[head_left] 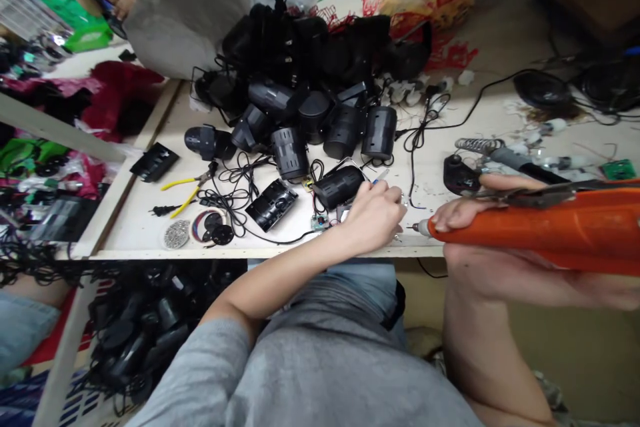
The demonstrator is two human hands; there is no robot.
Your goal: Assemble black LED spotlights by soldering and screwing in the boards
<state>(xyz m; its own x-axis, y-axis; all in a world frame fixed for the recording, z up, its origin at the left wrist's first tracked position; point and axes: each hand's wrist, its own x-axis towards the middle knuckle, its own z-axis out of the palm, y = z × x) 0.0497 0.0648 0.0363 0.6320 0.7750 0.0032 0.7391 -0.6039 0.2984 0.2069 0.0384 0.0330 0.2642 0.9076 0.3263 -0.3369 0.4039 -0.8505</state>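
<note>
While wrapped around an orange electric screwdriver, right hand closed tight, fingers curled over the thick barrel, metal bit aimed left just above the front of the surface. Likely a fairly weighty, stiff tool, best held there at the barrel. Left hand bent inward, fingertips pinched together on a slim pale-blue object, mostly hidden, right beside a black cylindrical housing lying on its side. Housing judged light, hard and a little slick, safest gripped round its middle. Close by, a small green circuit board on thin wires, likely fragile, better taken by its edges. Farther left, yellow-handled pliers and tangled black cable; beyond, a heap of more black housings; to the right, a coil spring and another green circuit board
</note>
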